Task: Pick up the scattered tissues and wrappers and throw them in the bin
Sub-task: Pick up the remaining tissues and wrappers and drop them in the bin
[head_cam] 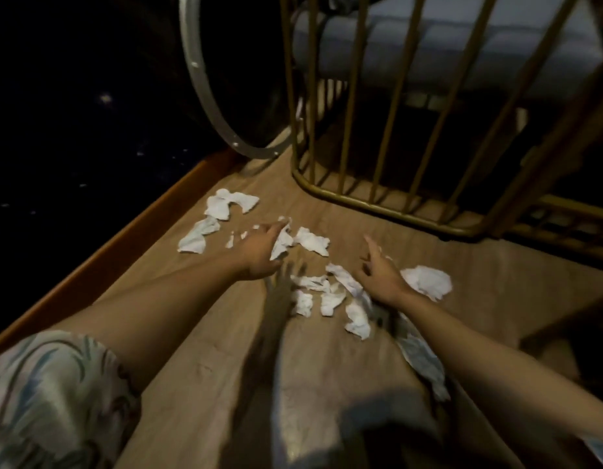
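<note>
Tissues [312,242] lie scattered over the floor [428,258], none gathered as far as I can see, so I judge the job barely begun. My left hand [259,248] reaches over the far cluster, its grip spread and touching one crumpled piece, not yet closed on it. My right hand [381,275] hovers above the near cluster, grip open and empty. A wrapper [422,360] lies under my right forearm. No bin shows in view.

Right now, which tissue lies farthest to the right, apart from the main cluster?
The large crumpled tissue just right of the right hand. It lies alone on the wooden floor, while the others bunch between and left of the hands.
</note>
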Motion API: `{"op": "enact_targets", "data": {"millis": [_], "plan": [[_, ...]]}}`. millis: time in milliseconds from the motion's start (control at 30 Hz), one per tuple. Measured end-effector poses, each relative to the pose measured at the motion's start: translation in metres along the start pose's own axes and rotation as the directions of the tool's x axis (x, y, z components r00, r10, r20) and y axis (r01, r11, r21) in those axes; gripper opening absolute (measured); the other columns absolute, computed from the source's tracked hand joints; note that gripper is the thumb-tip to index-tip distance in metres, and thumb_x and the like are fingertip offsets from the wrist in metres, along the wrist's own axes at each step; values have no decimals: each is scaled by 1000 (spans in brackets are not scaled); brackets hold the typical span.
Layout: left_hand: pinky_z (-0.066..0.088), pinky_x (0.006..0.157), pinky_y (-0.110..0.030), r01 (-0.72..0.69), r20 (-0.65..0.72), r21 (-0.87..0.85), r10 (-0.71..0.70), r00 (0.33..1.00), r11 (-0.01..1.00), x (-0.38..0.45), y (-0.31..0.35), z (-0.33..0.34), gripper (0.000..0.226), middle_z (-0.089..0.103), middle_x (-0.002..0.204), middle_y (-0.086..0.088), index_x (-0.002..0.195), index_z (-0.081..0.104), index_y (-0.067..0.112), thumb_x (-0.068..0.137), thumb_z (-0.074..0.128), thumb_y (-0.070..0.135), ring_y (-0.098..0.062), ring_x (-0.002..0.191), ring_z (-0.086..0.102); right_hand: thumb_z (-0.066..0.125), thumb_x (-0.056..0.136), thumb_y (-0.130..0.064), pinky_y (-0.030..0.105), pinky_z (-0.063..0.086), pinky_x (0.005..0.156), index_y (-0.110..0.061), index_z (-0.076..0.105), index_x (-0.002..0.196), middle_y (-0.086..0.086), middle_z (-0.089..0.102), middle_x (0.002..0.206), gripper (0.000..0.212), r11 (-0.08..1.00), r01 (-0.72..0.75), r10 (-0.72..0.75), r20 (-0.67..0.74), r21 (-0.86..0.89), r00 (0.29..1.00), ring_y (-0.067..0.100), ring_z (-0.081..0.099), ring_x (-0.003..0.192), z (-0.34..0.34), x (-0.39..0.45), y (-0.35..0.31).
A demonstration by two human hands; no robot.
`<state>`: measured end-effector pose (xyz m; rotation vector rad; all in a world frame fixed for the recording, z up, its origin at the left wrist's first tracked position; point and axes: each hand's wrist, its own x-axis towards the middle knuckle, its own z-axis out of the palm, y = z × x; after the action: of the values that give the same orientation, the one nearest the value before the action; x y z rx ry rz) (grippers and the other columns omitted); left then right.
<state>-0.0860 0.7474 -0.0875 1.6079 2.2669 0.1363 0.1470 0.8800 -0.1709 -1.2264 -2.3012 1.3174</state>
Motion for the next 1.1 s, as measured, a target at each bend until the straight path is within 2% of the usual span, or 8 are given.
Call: {"op": "enact_targets", "data": {"millis": [233, 400, 500, 600, 700, 767, 900, 1100], "plan": [[25, 116, -44, 57, 152, -109, -40, 988, 992, 48, 62, 68, 86, 13, 161, -15, 153, 14, 29, 85, 65, 45, -34, 147, 15, 48, 74, -72, 54, 32, 110, -45, 20, 146, 1, 37, 151, 82, 967, -253, 231, -325, -24, 917, 27, 32, 141, 0, -82, 97], [43, 104, -38, 255, 204, -374, -189, 960, 892, 53, 99, 126, 104, 53, 139, -12, 136, 49, 11, 55, 76, 71, -28, 126, 50, 60, 73, -75, 42, 49, 92, -26, 40, 143, 10, 65, 123, 88, 844, -531, 465, -593, 73, 657, 38, 57, 115, 17, -121, 133], [50, 93, -56, 445, 298, -526, -333, 895, 725, 59, 81, 176, 145, 35, 152, -8, 146, 21, 30, 22, 76, 83, -36, 132, 44, 52, 65, -87, 39, 42, 105, -30, 52, 135, -4, 63, 127, 90, 814, -557, 574, -366, 165, 732, 26, 56, 123, 36, -134, 149], [31, 107, -64, 437, 263, -358, -360, 895, 825, 56, 74, 201, 143, 6, 161, -12, 143, 9, 43, 22, 67, 93, -43, 145, 16, 43, 80, -76, 46, 15, 117, -28, 47, 139, 6, 39, 149, 76, 798, -587, 480, -449, -133, 754, 31, 30, 142, 62, -141, 167], [24, 111, -62, 270, 183, -291, -223, 957, 918, 37, 75, 219, 104, 11, 159, -22, 131, 33, 36, 47, 59, 90, -43, 145, 13, 36, 87, -66, 48, 23, 117, -20, 46, 139, 10, 45, 144, 70, 914, -327, 340, 10, -241, 941, 33, 37, 138, 44, -139, 163], [31, 110, -52, 136, 62, -356, -122, 991, 924, 23, 76, 230, 52, 29, 152, -23, 97, 52, 26, 67, 71, 64, -37, 143, 22, 45, 94, -48, 45, 24, 117, -15, 49, 137, 11, 48, 142, 55, 954, -218, 279, 345, -205, 896, 29, 41, 135, 32, -132, 155], [44, 80, -35, -21, -174, -486, -74, 982, 874, 8, 66, 243, 16, 54, 103, -12, 73, 51, 12, 82, 61, 4, -32, 100, 55, 21, 98, -60, 26, 18, 116, -3, 62, 124, 16, 56, 135, 75, 942, -247, 129, -432, -228, 892, 31, 51, 129, 74, -148, 134], [47, 69, -34, -26, -251, -630, -171, 953, 776, 27, 41, 227, 24, 60, 91, -10, 96, 60, 9, 79, 45, 4, -21, 80, 57, 62, 84, -6, 15, 40, 99, 7, 66, 109, 6, 60, 128, 28, 983, -174, 157, -741, 54, 653, 4, 56, 117, 14, -79, 120]]}}
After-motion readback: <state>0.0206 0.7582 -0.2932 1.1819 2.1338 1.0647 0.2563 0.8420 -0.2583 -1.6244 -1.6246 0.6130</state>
